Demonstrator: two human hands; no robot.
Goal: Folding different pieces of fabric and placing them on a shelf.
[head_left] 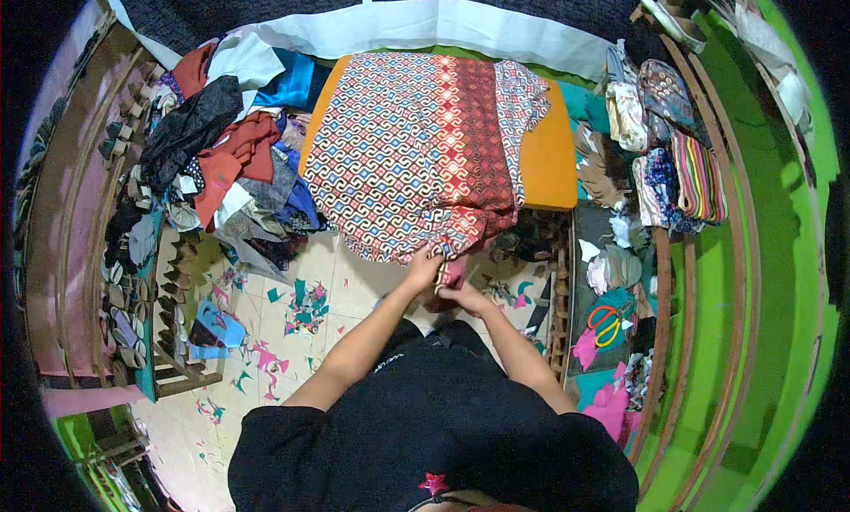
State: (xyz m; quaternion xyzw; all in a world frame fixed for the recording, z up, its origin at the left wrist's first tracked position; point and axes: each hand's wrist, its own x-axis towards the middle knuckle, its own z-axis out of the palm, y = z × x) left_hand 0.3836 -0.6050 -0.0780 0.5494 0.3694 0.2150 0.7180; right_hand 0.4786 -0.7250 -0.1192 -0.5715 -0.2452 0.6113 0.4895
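Observation:
A large batik-style patterned cloth (381, 140), cream and blue with a dark red band, lies spread over an orange-topped table (546, 162) in front of me. Its near edge hangs off the front and is bunched toward my body. My left hand (425, 268) is closed on this gathered edge. Just below and to the right, my right hand (467, 298) grips the lower end of the same cloth, thumb against it. The fingertips of both hands are partly hidden by the folds.
Left of the table is a heap of mixed fabrics (239, 149). Pink and green scraps (305, 308) litter the tiled floor. Scissors with red and yellow handles (606, 326) lie on a scrap-covered surface at right, below a striped folded cloth (699, 177). Wooden rails (739, 246) run along the right.

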